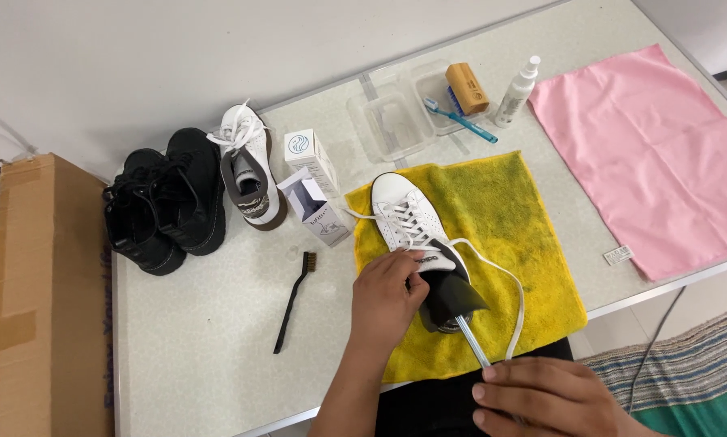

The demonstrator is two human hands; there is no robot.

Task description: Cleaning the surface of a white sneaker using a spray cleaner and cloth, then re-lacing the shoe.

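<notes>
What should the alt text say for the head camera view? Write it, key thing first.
A person's left hand steadies a white sneaker on a yellow towel while the right hand grips a metal rod running into the shoe. Nearby lie black shoes, a second white sneaker and a pink cloth.
</notes>
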